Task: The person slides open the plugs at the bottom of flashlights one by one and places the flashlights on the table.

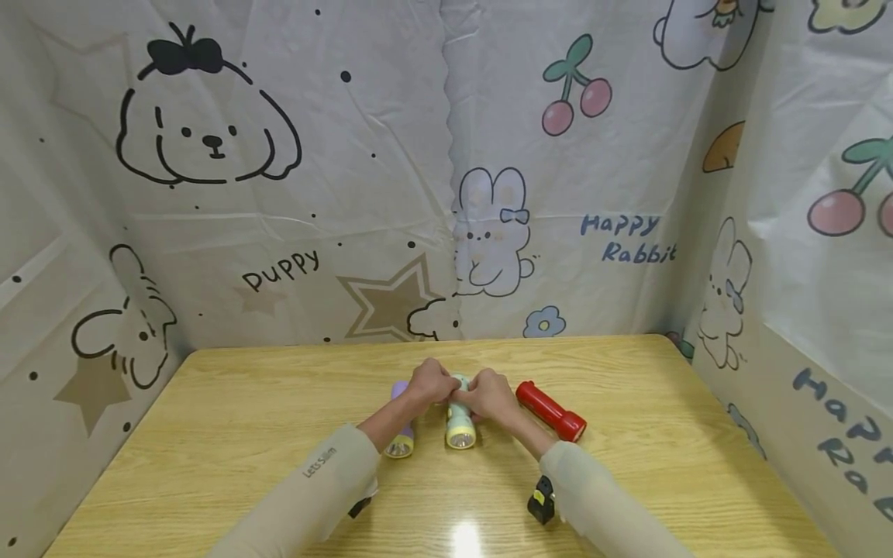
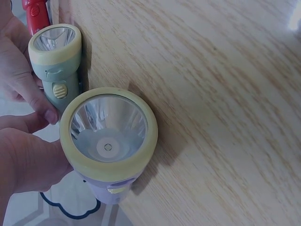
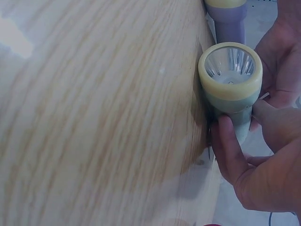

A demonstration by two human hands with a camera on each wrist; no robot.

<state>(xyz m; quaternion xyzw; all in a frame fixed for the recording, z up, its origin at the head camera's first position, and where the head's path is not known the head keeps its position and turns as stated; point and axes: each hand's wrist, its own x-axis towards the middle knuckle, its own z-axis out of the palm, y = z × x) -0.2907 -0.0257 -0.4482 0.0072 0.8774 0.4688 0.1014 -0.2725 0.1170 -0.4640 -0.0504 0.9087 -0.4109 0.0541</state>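
Note:
A mint-green flashlight (image 1: 460, 418) with a yellow rim lies in the middle of the table, its lens toward the person. My right hand (image 1: 491, 395) grips its body from the right; in the right wrist view, fingers (image 3: 228, 141) curl round the barrel behind the head. At the tail end, my left hand (image 1: 430, 382) pinches the same flashlight from the left, the fingertips partly hidden. A purple flashlight (image 2: 110, 190) with a yellow rim lies just left of it, partly under the left forearm in the head view.
On the right, a red flashlight (image 1: 551, 411) lies slanted beyond the right forearm. The wooden table (image 1: 279, 403) ends at a patterned cloth (image 1: 391, 194) hung behind and at both sides. A black wrist device (image 1: 541, 500) hangs beneath the right sleeve.

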